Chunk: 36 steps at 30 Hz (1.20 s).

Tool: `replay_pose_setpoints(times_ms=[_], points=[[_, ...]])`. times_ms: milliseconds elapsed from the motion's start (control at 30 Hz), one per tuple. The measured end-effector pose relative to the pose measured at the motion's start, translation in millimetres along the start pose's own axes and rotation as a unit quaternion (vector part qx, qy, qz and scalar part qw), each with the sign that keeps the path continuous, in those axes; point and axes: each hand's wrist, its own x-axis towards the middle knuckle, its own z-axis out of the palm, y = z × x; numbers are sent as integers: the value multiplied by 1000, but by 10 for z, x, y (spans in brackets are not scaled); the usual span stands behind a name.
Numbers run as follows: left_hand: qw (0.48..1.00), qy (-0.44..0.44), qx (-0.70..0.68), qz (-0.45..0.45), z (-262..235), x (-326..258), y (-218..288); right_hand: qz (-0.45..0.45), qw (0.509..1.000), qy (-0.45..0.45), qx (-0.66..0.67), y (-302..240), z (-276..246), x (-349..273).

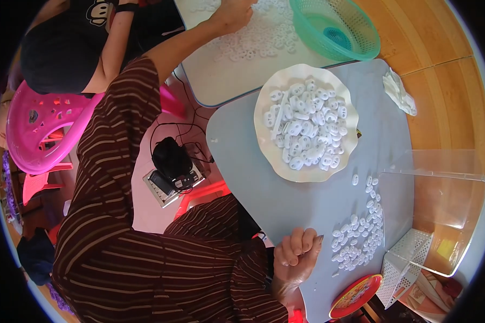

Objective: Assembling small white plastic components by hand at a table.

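Observation:
My left hand (234, 15) is stretched to the upper table over a wide spread of small white ring-like plastic pieces (261, 40). Its fingers are curled together, and whatever they hold is too small to make out. Closed near the grey table's edge is my right hand (296, 255), thumb against the curled fingers; its contents are hidden. To its right lie loose white oval pieces (355, 242) in a scattered group. A cream scalloped plate (264, 145) holds a heap of white oval pieces with two holes (307, 126) and a white stick (279, 118).
A green basket (337, 51) stands at the top. A clear plastic box (442, 215), a white perforated basket (407, 253) and a red round tray (355, 296) are at lower right. A person in black (64, 54) sits upper left by a pink chair (32, 129).

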Motion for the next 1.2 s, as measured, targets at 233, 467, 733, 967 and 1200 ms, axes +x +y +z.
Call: replay_pose_setpoints(times_ms=[233, 467, 733, 967, 1200], points=[[993, -1, -118, 3, 139, 96, -184, 0, 998, -38, -56, 0, -52, 0], [993, -16, -27, 112, 35, 255, -106, -5, 998, -33, -61, -10, -53, 13], [967, -192, 159, 53, 314, 442, -195, -4, 998, -30, -54, 7, -70, -7], [981, -159, 83, 74, 240, 444, -44, -12, 998, -38, -53, -9, -100, 4], [970, -180, 162, 31, 454, 518, -358, -4, 998, -49, -46, 13, -94, -4]])
